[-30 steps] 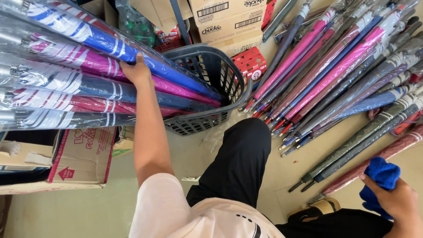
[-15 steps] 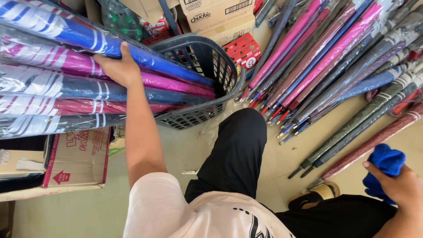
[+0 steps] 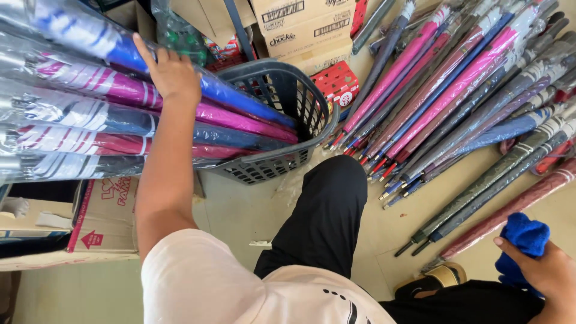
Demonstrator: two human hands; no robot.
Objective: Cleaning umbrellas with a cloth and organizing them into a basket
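Observation:
My left hand (image 3: 171,73) rests on top of a bundle of folded umbrellas in clear plastic sleeves (image 3: 90,108), blue, magenta and red, whose tips lie in a dark grey plastic basket (image 3: 318,108). The fingers are spread over a blue and a magenta umbrella rather than closed round one. At the lower right edge my right hand (image 3: 549,273) grips a crumpled blue cloth (image 3: 522,240). My black trouser leg (image 3: 327,216) stands between the two hands.
Many more wrapped umbrellas (image 3: 456,78) lie fanned out on the floor at right. Cardboard boxes (image 3: 303,27) stand at the back, another box (image 3: 102,219) at lower left. A small red dotted box (image 3: 336,84) sits behind the basket.
My left hand has slid up and to the right along the umbrella bundle. The right hand with the blue cloth has stayed low at the right edge.

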